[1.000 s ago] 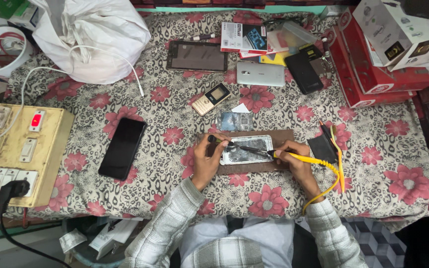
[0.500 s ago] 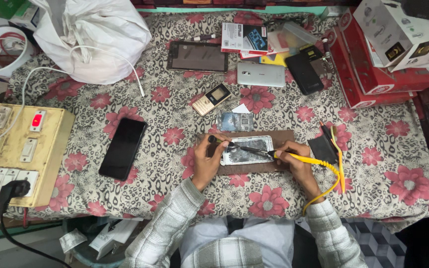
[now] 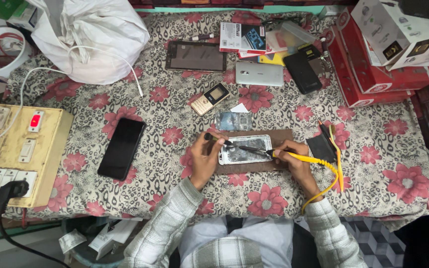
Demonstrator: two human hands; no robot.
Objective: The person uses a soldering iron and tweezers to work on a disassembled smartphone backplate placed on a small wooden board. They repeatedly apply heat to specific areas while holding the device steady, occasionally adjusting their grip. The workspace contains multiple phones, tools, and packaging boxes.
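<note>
Just below the frame's centre, the opened phone [image 3: 244, 149] is lying between both hands: left hand [image 3: 205, 158] pinching tweezers [image 3: 218, 139], right hand [image 3: 292, 158] gripping a yellow soldering iron [image 3: 294, 157].

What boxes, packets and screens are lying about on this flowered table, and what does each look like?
White boxes: far right corner, black and gold panels, stacked.
Red boxes: under them, flat.
Small packet: far middle, white, black and blue.
Tablet: beside it, dark screen.
Black phone: left, screen dark.
Gold keypad phone: centre, small grey screen.
</note>
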